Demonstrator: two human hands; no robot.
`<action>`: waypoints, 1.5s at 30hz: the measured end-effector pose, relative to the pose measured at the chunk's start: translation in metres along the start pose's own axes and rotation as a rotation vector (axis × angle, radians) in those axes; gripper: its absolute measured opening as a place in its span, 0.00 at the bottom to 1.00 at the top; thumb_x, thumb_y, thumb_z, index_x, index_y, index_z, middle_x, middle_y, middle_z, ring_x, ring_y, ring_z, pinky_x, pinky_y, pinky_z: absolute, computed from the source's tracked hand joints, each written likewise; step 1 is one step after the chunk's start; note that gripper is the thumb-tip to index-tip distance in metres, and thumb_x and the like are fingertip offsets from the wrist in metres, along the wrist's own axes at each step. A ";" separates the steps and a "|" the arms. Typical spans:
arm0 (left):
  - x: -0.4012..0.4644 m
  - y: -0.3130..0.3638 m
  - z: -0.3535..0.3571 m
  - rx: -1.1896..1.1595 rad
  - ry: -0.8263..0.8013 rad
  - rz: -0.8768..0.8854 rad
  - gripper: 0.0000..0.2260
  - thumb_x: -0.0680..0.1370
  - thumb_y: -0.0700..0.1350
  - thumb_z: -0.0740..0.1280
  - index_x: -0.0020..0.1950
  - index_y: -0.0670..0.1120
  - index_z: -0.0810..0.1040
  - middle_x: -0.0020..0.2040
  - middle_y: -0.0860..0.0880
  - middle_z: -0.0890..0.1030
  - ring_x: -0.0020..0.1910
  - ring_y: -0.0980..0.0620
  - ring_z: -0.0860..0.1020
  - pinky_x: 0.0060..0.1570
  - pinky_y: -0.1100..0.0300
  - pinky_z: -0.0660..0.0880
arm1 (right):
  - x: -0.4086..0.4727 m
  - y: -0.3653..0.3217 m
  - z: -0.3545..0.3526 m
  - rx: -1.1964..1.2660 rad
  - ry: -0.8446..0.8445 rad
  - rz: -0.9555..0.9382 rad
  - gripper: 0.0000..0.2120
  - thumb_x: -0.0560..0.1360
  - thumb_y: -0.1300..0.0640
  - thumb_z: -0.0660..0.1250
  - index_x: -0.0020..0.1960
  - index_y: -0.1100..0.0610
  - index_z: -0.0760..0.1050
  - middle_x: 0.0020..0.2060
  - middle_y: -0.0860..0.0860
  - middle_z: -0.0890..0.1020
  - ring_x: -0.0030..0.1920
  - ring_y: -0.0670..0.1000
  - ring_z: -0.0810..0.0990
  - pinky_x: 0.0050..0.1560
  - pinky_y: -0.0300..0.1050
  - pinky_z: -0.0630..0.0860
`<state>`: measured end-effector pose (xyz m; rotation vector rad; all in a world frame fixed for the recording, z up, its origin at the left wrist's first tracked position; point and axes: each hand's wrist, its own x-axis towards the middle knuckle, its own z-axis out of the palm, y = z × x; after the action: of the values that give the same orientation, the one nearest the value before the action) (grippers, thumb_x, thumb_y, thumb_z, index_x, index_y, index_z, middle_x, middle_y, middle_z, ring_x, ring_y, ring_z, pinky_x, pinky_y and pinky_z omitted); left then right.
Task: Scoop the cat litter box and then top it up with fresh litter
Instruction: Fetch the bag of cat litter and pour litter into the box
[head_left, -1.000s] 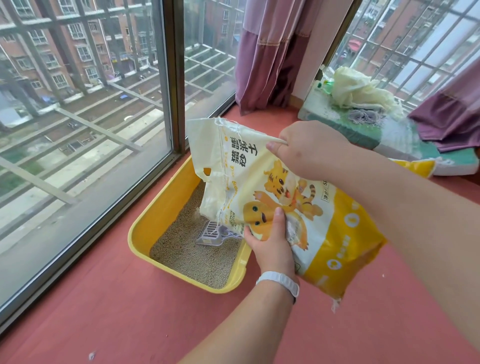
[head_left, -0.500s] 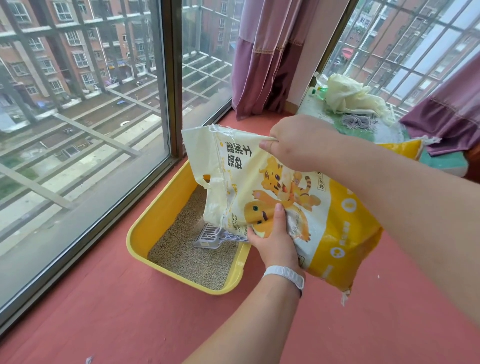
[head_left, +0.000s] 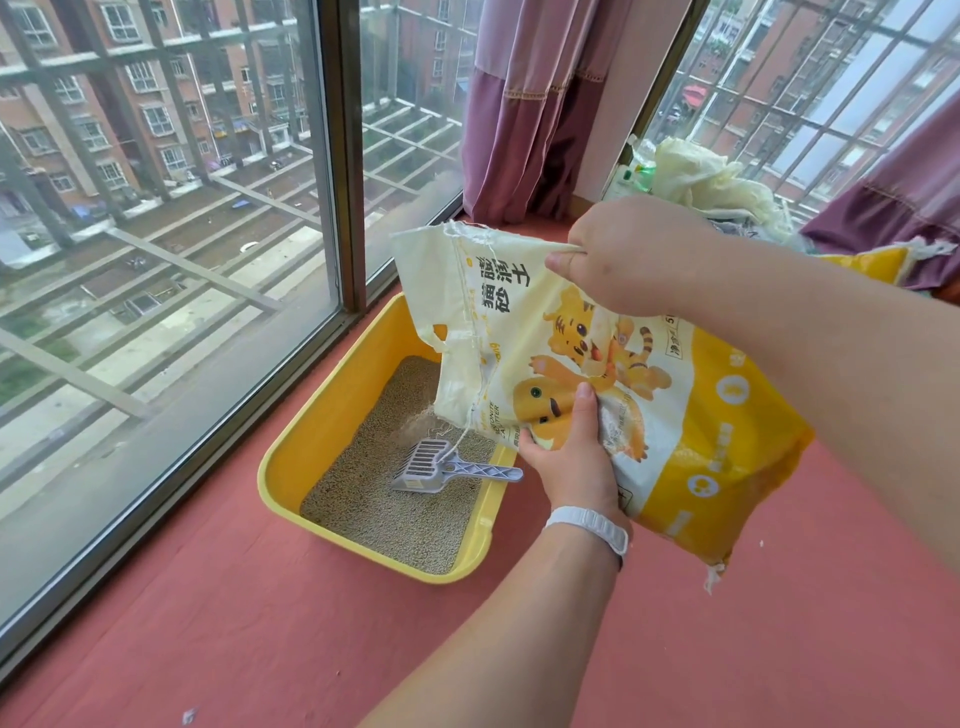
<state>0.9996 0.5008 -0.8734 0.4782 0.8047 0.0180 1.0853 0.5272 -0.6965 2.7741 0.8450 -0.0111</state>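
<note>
Head cam, looking down at a red floor (head_left: 779, 649) by the big window (head_left: 156, 260). Holding a yellow-and-cream litter bag (head_left: 649, 415) tilted over the yellow litter box (head_left: 311, 441), open end hanging low and blocking the box's far right corner. Right hand (head_left: 623, 254) clenching the bag's top edge, left hand (head_left: 566, 457) gripping it from underneath, white wristband (head_left: 589, 525) showing. Sitting in the litter: a grey scoop (head_left: 447, 467), handle reaching toward the right rim. Also hanging around behind: purple curtain (head_left: 535, 104) and crumpled pale plastic (head_left: 701, 176).
</note>
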 end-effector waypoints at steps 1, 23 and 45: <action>0.001 0.000 0.002 0.001 -0.010 0.000 0.59 0.52 0.66 0.82 0.77 0.62 0.55 0.62 0.49 0.79 0.57 0.47 0.81 0.59 0.45 0.78 | -0.001 0.002 0.000 0.001 0.001 0.003 0.22 0.81 0.41 0.53 0.35 0.53 0.68 0.35 0.50 0.73 0.44 0.57 0.75 0.41 0.50 0.72; -0.004 -0.023 0.032 0.017 -0.031 -0.056 0.48 0.64 0.59 0.80 0.77 0.61 0.55 0.59 0.51 0.79 0.55 0.48 0.82 0.59 0.45 0.78 | -0.013 0.038 -0.002 -0.025 -0.012 0.101 0.22 0.82 0.42 0.53 0.36 0.54 0.68 0.35 0.51 0.72 0.40 0.55 0.71 0.34 0.45 0.64; -0.004 -0.024 0.037 0.001 -0.055 -0.118 0.53 0.58 0.61 0.80 0.76 0.64 0.54 0.59 0.49 0.81 0.53 0.45 0.84 0.56 0.43 0.80 | -0.010 0.036 -0.004 -0.044 -0.040 0.098 0.21 0.82 0.42 0.53 0.35 0.53 0.67 0.35 0.50 0.70 0.43 0.56 0.71 0.40 0.48 0.67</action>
<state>1.0192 0.4637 -0.8584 0.4299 0.7783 -0.1042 1.0963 0.4935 -0.6835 2.7613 0.6909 -0.0306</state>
